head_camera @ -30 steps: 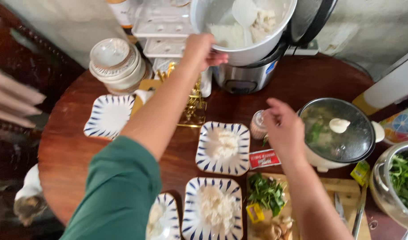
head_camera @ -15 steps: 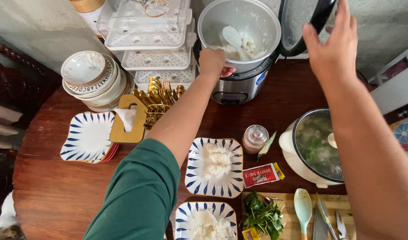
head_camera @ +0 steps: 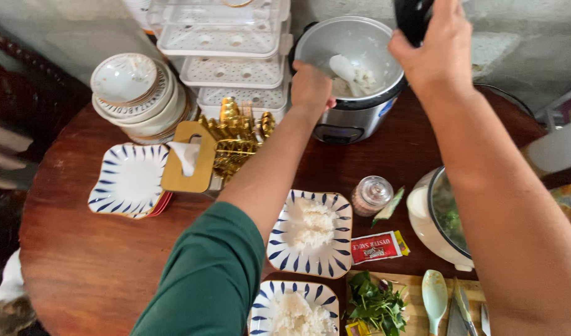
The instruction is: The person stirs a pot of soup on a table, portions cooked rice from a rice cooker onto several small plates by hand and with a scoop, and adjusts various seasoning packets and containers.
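Hands have moved up: left hand grips the rice pot rim, right hand now clasps the black lid, pulling it down.

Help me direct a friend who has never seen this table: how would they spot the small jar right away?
Start at the silver rice cooker at the back of the round dark wooden table, then come toward the near edge. Right of the blue-and-white square plate of white rice stands the small clear-lidded jar of pinkish grains. It is the only little round glass container there, just above a flat red sauce sachet.
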